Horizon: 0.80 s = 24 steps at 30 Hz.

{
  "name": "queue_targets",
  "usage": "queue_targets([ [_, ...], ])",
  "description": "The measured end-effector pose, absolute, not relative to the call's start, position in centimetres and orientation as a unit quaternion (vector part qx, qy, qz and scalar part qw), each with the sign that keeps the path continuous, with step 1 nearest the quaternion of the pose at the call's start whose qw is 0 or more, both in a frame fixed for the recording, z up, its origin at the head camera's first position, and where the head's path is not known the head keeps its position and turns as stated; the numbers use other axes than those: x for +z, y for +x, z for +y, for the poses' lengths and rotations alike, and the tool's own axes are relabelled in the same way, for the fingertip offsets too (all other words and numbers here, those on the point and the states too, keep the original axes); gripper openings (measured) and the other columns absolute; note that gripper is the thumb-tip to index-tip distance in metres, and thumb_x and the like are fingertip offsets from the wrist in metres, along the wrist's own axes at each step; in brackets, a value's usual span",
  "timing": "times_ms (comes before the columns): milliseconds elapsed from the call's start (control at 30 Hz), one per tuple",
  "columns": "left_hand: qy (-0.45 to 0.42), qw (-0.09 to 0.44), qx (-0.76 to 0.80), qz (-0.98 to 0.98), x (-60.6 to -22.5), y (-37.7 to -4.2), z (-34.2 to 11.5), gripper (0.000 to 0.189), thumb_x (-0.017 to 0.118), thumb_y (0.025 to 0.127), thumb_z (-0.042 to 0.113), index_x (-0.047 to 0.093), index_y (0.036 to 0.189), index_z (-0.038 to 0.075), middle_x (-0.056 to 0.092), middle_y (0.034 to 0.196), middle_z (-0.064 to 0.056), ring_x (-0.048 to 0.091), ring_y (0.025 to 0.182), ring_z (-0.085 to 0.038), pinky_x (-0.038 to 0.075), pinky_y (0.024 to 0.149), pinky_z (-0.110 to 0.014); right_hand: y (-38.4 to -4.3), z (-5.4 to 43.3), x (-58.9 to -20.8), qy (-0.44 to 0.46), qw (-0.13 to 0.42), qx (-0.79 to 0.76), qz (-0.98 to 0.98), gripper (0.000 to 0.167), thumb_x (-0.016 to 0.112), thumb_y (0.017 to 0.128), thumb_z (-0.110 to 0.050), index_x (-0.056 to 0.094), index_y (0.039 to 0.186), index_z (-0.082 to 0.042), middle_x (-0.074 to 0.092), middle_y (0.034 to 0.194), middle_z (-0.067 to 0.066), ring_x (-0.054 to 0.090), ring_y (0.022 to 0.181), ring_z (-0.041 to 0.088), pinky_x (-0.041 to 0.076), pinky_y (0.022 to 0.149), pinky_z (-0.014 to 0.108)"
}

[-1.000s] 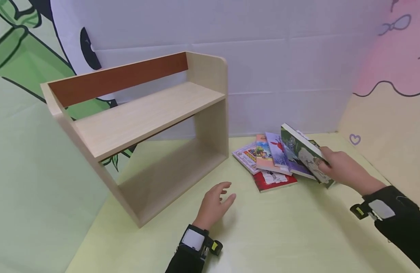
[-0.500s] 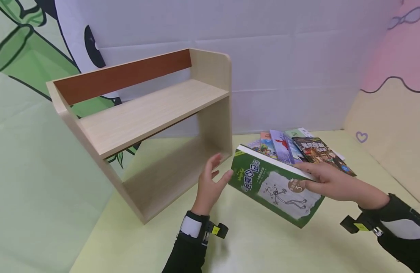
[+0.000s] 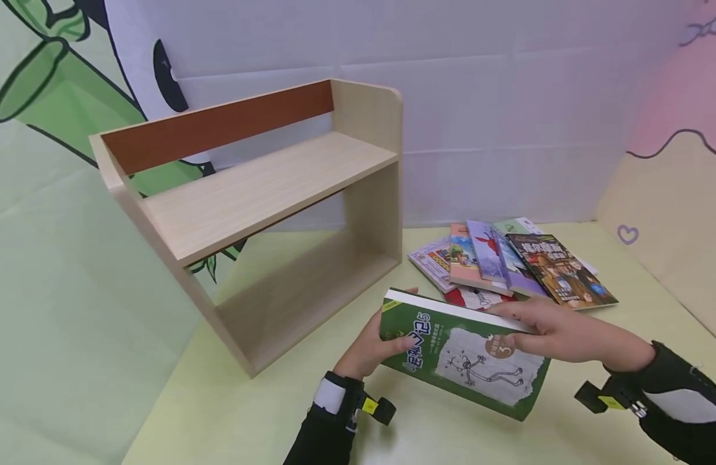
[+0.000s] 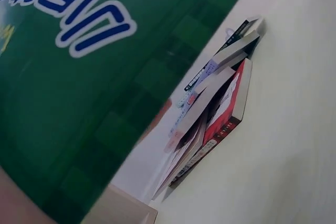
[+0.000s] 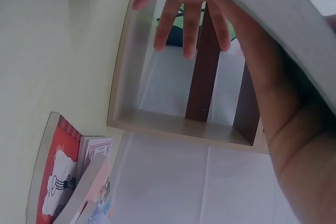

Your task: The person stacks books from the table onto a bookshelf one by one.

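A thick green comic book (image 3: 492, 371) with a stick-figure drawing on its cover is held tilted over the table, between both hands. My left hand (image 3: 366, 349) grips its left end, thumb across the front cover and the other fingers behind. At the opposite end my right hand (image 3: 573, 332) holds the book along its white upper edge, thumb on the cover. The green cover (image 4: 121, 82) fills much of the left wrist view. In the right wrist view, the left hand's fingers (image 5: 189, 24) extend past the book's page block (image 5: 278, 14).
A pale wooden two-tier bookshelf (image 3: 276, 174) with a brown back rail stands to the left, nothing on its shelves. Behind the held book, several books lie in an overlapping pile, with a dark-covered book (image 3: 558, 268) on top at right and a red book (image 4: 231, 103) underneath.
My right hand has lifted the green book off the pile and brought it left toward me. My left hand, free before, has taken hold of its left end. The dark-covered book is now uncovered.
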<state>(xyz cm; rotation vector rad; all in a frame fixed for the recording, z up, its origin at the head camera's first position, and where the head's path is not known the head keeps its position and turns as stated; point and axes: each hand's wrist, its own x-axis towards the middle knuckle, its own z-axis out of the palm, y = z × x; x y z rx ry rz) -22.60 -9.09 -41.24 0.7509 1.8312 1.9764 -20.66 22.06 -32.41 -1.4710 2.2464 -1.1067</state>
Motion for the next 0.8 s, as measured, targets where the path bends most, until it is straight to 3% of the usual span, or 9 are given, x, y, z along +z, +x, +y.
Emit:
queue_targets([
  [167, 0.291, 0.210, 0.684, 0.635, -41.4, -21.9, -9.5, 0.066, 0.076, 0.082, 0.023, 0.044, 0.136, 0.002, 0.062, 0.119, -0.019, 0.064, 0.101, -0.019, 0.055, 0.086, -0.041, -21.0, 22.1, -32.5, -0.501, 0.140, -0.390, 0.760, 0.042, 0.049, 0.095, 0.008, 0.049, 0.135, -0.004, 0.068, 0.116, 0.008, 0.068, 0.095, 0.014, 0.057, 0.072, 0.031],
  [500, 0.285, 0.228, 0.681, 0.635, -40.7, -20.6, -9.8, 0.064, 0.075, 0.082, 0.008, 0.044, 0.137, 0.001, 0.060, 0.123, -0.024, 0.066, 0.102, -0.021, 0.055, 0.085, -0.041, -22.0, 21.9, -32.6, -0.510, 0.185, -0.421, 0.727, 0.041, 0.045, 0.095, 0.012, 0.047, 0.135, 0.001, 0.066, 0.120, 0.010, 0.068, 0.098, 0.016, 0.057, 0.076, 0.032],
  [800, 0.245, 0.211, 0.686, 0.652, -40.7, -19.8, -10.2, 0.055, 0.071, 0.086, 0.011, 0.048, 0.134, 0.000, 0.063, 0.121, -0.024, 0.067, 0.102, -0.023, 0.055, 0.085, -0.040, -22.9, 21.3, -32.5, -0.520, 0.200, -0.423, 0.715, 0.040, 0.045, 0.095, 0.011, 0.049, 0.133, 0.000, 0.067, 0.117, 0.008, 0.067, 0.098, 0.016, 0.057, 0.077, 0.032],
])
